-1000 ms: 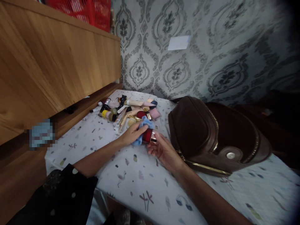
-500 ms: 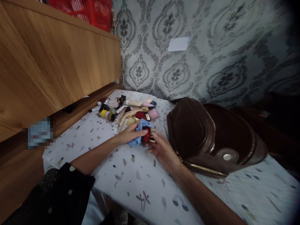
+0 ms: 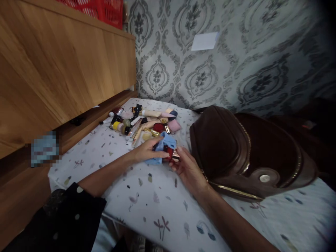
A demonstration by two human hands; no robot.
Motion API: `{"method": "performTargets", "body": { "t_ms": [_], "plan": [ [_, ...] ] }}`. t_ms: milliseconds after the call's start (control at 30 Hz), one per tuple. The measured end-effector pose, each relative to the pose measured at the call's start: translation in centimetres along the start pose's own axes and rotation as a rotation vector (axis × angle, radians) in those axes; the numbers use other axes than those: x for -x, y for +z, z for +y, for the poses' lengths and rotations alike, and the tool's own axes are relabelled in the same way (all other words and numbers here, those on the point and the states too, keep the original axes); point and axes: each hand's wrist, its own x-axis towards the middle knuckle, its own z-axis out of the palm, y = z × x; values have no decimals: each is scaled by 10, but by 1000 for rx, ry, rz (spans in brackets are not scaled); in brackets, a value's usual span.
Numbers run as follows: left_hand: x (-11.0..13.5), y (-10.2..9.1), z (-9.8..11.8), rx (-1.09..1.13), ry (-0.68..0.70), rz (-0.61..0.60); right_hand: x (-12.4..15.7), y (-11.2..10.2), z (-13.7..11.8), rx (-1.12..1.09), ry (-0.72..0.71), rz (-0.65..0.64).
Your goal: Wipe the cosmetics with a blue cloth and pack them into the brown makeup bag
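Observation:
My left hand (image 3: 145, 151) grips a light blue cloth (image 3: 165, 143) and presses it against a small red bottle with a gold cap (image 3: 170, 154). My right hand (image 3: 187, 167) holds that bottle from the right by its gold end, fingers curled round it. Both hands hover just above the patterned white tablecloth (image 3: 147, 196), close to the left edge of a brown leather handbag (image 3: 236, 150). Behind them lies a heap of cosmetics (image 3: 141, 122): tubes, small bottles and compacts.
A wooden cabinet (image 3: 57, 66) runs along the left with a red crate (image 3: 105, 10) on top. Patterned wallpaper with a white paper note (image 3: 205, 41) closes the back. The table's front edge (image 3: 110, 213) is near my body.
The cloth has shifted over the red bottle, covering more of it, and the bottle has turned a little in my right hand. The view has drifted slightly; both hands stay in the same spot.

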Motion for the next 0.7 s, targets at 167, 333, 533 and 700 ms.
{"method": "performTargets", "body": {
  "t_ms": [167, 333, 533, 700],
  "plan": [
    [-2, -3, 0, 96, 31, 112, 4, 2, -4, 29, 13, -95],
    [-5, 0, -5, 119, 15, 229, 4, 2, -2, 73, -1, -74],
    [0, 3, -1, 117, 52, 125, 4, 1, 0, 108, 9, -24],
    [3, 4, 4, 60, 51, 101, 5, 2, 0, 97, -8, -54]
  ]
}}
